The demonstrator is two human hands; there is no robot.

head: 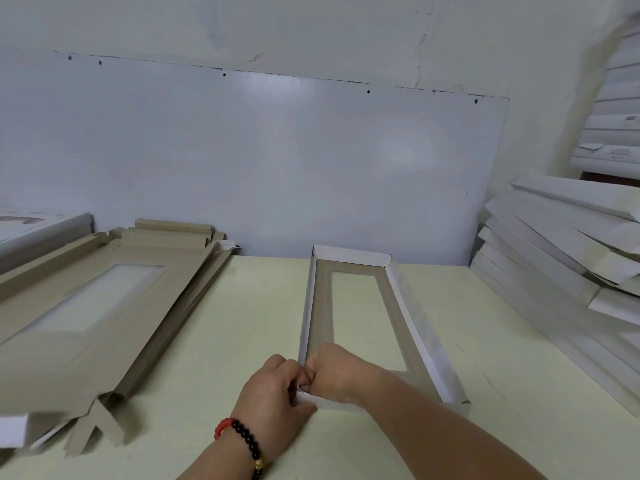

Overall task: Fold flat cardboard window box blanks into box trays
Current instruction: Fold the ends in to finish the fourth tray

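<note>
A long window box tray [412,327] lies on the pale table, white outside, brown inside, with a clear window in its floor. Its far end and both long walls stand upright. My left hand [273,396], with a bead bracelet at the wrist, and my right hand [337,374] meet at the tray's near left corner. Both pinch the cardboard there, the left from outside, the right from inside. The corner itself is hidden by my fingers.
A stack of flat brown window blanks [86,313] lies at the left, overhanging the near edge. Folded white trays [554,247] are piled at the right and on shelves above. A white panel [259,161] backs the table [221,341].
</note>
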